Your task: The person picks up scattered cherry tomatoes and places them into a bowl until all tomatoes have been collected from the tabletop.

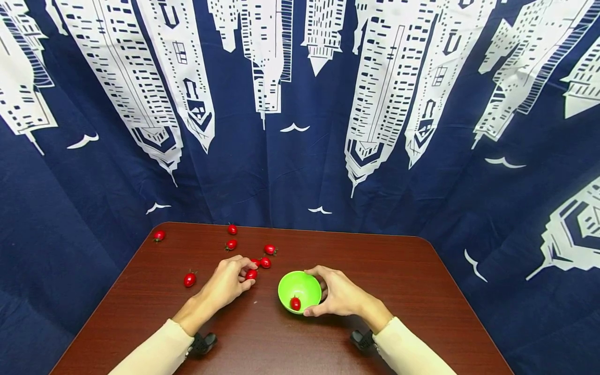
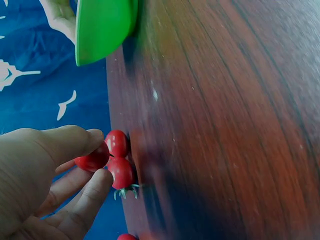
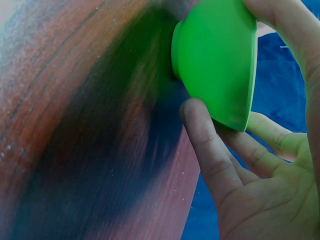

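My left hand [image 1: 227, 281] pinches a red cherry tomato [image 2: 93, 160] between thumb and fingertips, just over the table. Right beside it lie two more cherry tomatoes, one [image 2: 120, 172] with its green stem leaves showing in the left wrist view. To the right stands a small light-green bowl [image 1: 300, 283] with one cherry tomato [image 1: 295, 303] inside. My right hand [image 1: 344, 294] holds this bowl from its right side, thumb at the near rim and fingers around the far side. In the right wrist view the bowl's outer wall [image 3: 215, 60] hides part of the fingers.
Around the left hand, loose cherry tomatoes lie on the brown wooden table [image 1: 384, 271]: one [image 1: 189, 279] to its left, one [image 1: 159, 236] at the far left corner, and several toward the back edge, including one [image 1: 270, 249]. A blue curtain [image 1: 290, 172] with white buildings hangs behind.
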Demonstrator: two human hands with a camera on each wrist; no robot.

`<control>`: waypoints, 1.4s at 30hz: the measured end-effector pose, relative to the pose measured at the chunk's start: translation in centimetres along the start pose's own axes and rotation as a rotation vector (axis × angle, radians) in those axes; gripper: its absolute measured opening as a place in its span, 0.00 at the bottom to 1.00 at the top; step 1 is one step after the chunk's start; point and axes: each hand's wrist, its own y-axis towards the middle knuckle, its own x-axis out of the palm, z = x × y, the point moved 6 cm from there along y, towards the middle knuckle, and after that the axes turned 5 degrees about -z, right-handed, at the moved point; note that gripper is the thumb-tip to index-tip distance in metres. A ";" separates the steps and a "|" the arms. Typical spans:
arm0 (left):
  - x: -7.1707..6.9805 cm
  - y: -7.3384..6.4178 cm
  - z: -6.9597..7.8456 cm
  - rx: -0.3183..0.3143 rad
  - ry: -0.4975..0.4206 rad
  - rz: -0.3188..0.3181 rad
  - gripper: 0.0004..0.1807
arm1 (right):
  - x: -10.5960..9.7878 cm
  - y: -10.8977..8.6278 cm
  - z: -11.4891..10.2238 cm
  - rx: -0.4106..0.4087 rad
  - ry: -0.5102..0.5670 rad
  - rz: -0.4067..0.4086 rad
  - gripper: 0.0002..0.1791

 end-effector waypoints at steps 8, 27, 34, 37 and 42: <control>0.2 0.5 1.4 0.051 -0.030 0.008 0.15 | 0.0 0.0 0.1 0.003 -0.002 0.001 0.52; 0.7 1.5 5.0 0.142 -0.097 0.005 0.17 | 0.1 0.1 0.1 -0.002 -0.002 -0.001 0.52; 1.1 1.8 6.2 0.168 -0.135 0.001 0.16 | 0.0 0.1 0.1 -0.009 -0.014 0.003 0.52; 1.4 2.0 6.7 0.185 -0.147 0.003 0.16 | 0.0 0.1 0.1 -0.010 -0.015 0.004 0.52; 1.7 2.2 7.5 0.204 -0.140 0.004 0.16 | 0.0 0.1 0.1 -0.014 -0.009 0.004 0.51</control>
